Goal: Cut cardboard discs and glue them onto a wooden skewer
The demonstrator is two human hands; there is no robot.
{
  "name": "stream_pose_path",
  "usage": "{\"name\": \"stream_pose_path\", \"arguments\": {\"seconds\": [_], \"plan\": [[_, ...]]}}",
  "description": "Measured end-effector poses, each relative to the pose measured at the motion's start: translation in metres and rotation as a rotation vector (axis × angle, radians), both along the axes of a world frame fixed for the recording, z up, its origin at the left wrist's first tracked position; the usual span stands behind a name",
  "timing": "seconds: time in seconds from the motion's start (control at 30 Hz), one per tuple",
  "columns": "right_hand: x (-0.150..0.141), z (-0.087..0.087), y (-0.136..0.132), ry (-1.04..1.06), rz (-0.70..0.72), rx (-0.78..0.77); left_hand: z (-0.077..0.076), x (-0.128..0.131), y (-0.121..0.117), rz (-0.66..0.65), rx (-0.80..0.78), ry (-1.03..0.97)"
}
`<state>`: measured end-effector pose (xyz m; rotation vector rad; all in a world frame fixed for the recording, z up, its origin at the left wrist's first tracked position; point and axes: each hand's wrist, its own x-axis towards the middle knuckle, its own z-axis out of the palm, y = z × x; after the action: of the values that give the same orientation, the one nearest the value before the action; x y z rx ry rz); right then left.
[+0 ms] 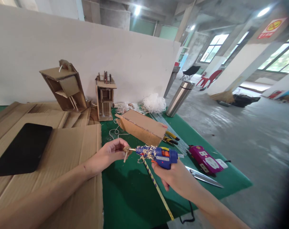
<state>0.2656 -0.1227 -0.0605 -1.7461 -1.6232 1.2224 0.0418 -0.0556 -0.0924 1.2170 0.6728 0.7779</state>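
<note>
My right hand [173, 173] is wrapped round the handle of a blue hot glue gun [163, 157], whose barrel is crusted with glue bits. The gun's metal nozzle points left and meets a small brown cardboard piece [127, 149] with a short wooden stick through it. My left hand [113, 151] pinches that piece between thumb and fingers, above the green tabletop. Below the gun a patterned strip [156, 184] lies slanting on the table. Just behind, a closed cardboard box [142, 125] rests on its side.
Corrugated cardboard sheets [70, 187] carry a black tablet [23, 148] at left. Two cardboard models [68, 92] stand behind. At right lie scissors [206, 178], a purple power strip [205, 159], yellow-black pliers [170, 138] and clear glue sticks [180, 140], near a steel flask [180, 98].
</note>
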Motion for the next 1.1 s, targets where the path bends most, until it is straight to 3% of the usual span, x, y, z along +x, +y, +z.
{"name": "stream_pose_path", "arguments": {"seconds": [1.1], "plan": [[0.0001,0.0002,-0.0015,0.02,0.001,0.007,0.0025,0.0013,-0.0015,0.002,-0.043,-0.049]]}}
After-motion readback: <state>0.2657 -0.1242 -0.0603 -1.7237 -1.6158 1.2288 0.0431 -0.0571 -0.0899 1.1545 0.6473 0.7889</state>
